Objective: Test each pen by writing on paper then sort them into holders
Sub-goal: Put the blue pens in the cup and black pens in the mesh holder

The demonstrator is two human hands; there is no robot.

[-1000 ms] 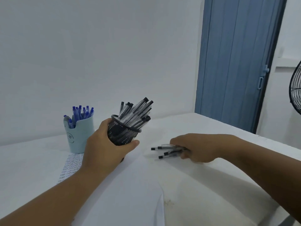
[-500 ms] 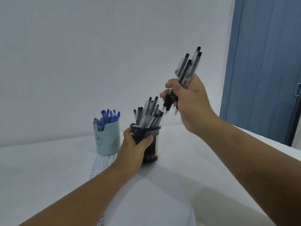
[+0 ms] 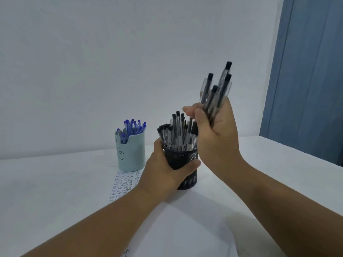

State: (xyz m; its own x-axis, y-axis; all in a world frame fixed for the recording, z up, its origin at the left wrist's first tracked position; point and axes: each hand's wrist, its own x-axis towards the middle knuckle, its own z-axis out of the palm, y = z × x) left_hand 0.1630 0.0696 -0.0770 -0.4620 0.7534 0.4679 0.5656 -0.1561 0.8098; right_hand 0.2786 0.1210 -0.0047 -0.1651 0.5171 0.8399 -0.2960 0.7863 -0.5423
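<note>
My left hand (image 3: 165, 173) grips a black mesh holder (image 3: 182, 158) that stands on the white table and is full of several black pens. My right hand (image 3: 215, 138) holds a bundle of black pens (image 3: 216, 91) upright, caps up, with their lower ends right over the holder's rim. To the left stands a pale blue holder (image 3: 130, 154) filled with several blue pens (image 3: 133, 127). A sheet of paper (image 3: 123, 184) covered with rows of written test words lies in front of the blue holder, partly under my left forearm.
A white table (image 3: 46, 191) runs under everything, against a plain white wall. A blue door (image 3: 306, 71) is at the right. More white paper (image 3: 185, 234) lies near the front edge between my forearms.
My right hand picked up the loose black pens from the table, raised them, then lowered them to the black holder's mouth. My left hand kept its grip on the holder, now upright.
</note>
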